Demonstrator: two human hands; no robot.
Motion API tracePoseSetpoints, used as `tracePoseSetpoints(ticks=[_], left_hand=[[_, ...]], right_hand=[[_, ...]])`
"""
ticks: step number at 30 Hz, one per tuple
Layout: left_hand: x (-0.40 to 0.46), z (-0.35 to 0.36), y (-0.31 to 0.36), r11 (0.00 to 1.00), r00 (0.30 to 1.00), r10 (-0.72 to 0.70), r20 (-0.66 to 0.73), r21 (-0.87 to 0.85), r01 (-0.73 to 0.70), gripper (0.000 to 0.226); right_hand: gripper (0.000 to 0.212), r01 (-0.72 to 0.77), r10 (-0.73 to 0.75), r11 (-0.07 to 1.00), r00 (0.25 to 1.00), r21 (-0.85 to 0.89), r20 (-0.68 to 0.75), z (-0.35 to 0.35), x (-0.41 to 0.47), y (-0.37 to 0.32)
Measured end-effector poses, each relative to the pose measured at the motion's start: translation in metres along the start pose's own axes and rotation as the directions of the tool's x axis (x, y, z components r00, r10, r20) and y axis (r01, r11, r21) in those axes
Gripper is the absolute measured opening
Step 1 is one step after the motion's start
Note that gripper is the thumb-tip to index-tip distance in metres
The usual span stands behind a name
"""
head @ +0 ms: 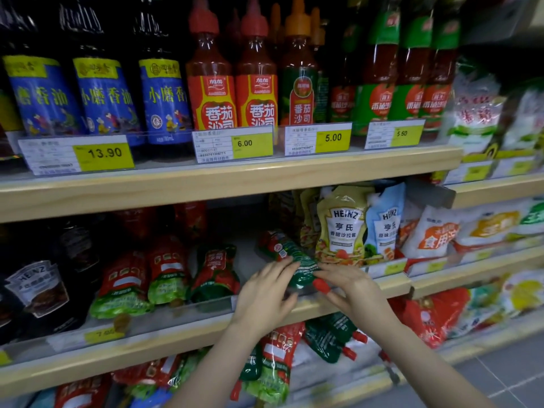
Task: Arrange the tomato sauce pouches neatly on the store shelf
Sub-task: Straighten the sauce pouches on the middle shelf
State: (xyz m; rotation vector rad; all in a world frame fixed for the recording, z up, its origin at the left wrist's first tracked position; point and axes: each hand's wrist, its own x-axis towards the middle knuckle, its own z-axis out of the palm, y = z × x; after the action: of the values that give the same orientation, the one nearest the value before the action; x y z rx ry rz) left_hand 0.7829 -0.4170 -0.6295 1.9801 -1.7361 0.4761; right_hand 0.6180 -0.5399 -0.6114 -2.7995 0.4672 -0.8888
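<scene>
On middle shelf (pixel 347 301), both hands — left hand (pixel 265 295), right hand (pixel 350 287) — hold pouch (pixel 290 254)

two hands (pixel 266 293), three blue-labelled bottles (pixel 106 98)

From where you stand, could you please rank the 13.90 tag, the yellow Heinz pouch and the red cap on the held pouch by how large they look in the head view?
1. 13.90 tag, though nearness to the camera may enlarge it.
2. Yellow Heinz pouch, close behind.
3. Red cap, clearly smallest.
</scene>
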Motion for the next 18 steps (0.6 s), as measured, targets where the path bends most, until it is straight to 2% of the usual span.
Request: tracePoseSetpoints(ticks=[4,7,9,12,15,18], left_hand=[[-0.002,-0.001,-0.004,0.993,0.998,-0.048,-0.04,-0.108,0.044,0.051],[0.003,-0.005,-0.009,0.948,0.994,-0.095,-0.045,-0.308,0.077,0.052],[0.011,-0.008,-0.013,0.915,0.991,-0.136,-0.009,-0.385,0.122,0.056],[0.023,-0.01,-0.018,0.825,0.979,-0.198,0.049,-0.532,0.193,0.048],[0.032,-0.012,-0.021,0.775,0.962,-0.271,0.028,-0.587,0.235,0.038],[0.036,-0.017,-0.021,0.714,0.937,-0.338,0.087,-0.625,0.315,0.046]], right_hand=[[0.028,0.027,-0.022,0.997,0.997,0.071,-0.068,0.001,0.002,-0.011],[0.025,-0.045,0.078,0.972,0.987,0.23,-0.137,-0.014,0.011,-0.02],[0.022,-0.074,0.137,0.933,0.978,0.351,-0.156,-0.028,0.02,-0.027],[0.016,-0.098,0.21,0.801,0.97,0.591,-0.125,-0.043,0.037,-0.037],[0.017,-0.156,0.298,0.683,0.952,0.714,-0.077,-0.044,0.052,-0.039],[0.014,-0.234,0.384,0.507,0.923,0.829,0.026,-0.034,0.064,-0.037]])
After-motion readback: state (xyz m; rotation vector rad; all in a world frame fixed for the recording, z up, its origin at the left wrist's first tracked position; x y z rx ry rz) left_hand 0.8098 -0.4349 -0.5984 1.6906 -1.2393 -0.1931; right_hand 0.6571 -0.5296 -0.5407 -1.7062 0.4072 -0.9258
